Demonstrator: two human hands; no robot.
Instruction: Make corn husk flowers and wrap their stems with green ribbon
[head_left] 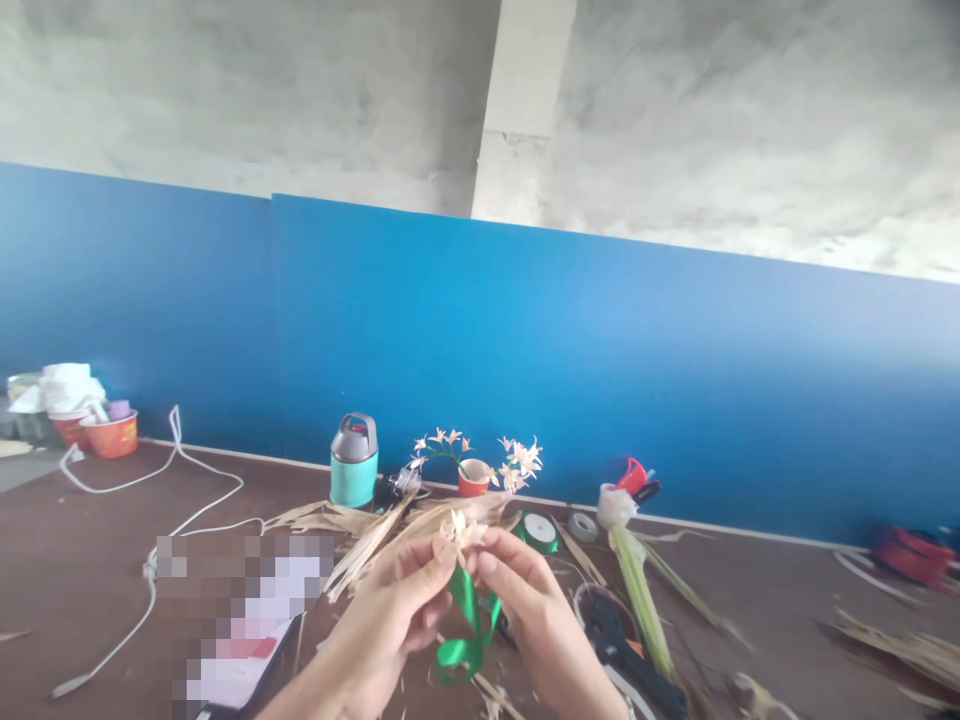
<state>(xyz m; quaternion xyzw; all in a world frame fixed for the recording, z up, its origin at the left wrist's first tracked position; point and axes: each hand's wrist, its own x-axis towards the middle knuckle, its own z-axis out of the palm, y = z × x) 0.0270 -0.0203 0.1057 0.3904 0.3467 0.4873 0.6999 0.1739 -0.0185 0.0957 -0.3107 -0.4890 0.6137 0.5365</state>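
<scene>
Both hands meet above the table, pinching a small cream-coloured flower point(463, 530) from its two sides. My left hand point(401, 605) closes thumb and fingers on the flower's left side. On the other side, my right hand point(529, 600) has its thumb and forefinger pressed at the petals' base. A green ribbon point(466, 610) hangs from between the hands and curls at its lower end. Behind them, cream flowers on curved stems point(519, 462) stand in a red and white paper cup point(474, 478). Dry husk strips point(375, 550) lie just beyond my left hand.
A turquoise flask point(354, 470), a green ribbon spool point(538, 532) and a tape roll point(583, 527) stand near the blue partition point(465, 330). To the right are a black-handled tool point(611, 625) and a green stalk point(643, 600). A phone point(247, 655) and white cable point(217, 495) lie left.
</scene>
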